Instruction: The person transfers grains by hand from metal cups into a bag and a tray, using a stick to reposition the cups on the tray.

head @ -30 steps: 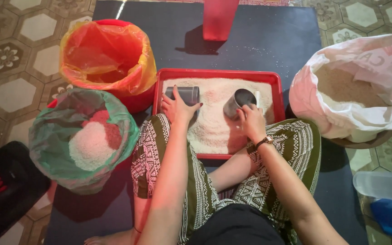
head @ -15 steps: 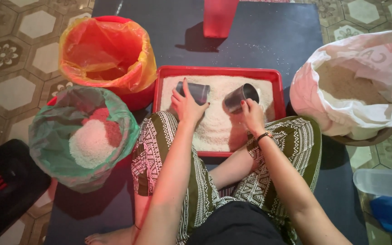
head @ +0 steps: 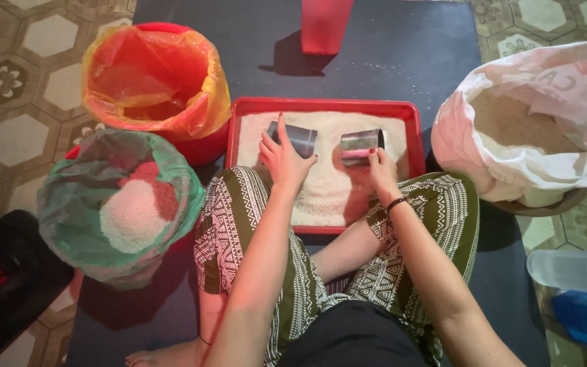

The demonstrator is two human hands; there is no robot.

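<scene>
Both metal cups have tipped sideways since 0.5 s ago, mouths facing each other. L hand (head: 283, 160) fingers wrap the dark cup (head: 296, 138); R hand (head: 380, 170) fingers clamp the shiny cup (head: 360, 145), over grainy white rice in a red tray (head: 412, 121).

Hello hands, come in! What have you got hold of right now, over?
Left hand grips tilted dark metal cup. Right hand grips shiny metal cup. Both over white grain in red rectangular tray. Nothing blocking.

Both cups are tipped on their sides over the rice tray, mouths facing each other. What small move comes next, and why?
Probably push the left hand and its metal cup inward through the rice toward the right hand and its cup: both lie low on the grain in the red tray.
</scene>
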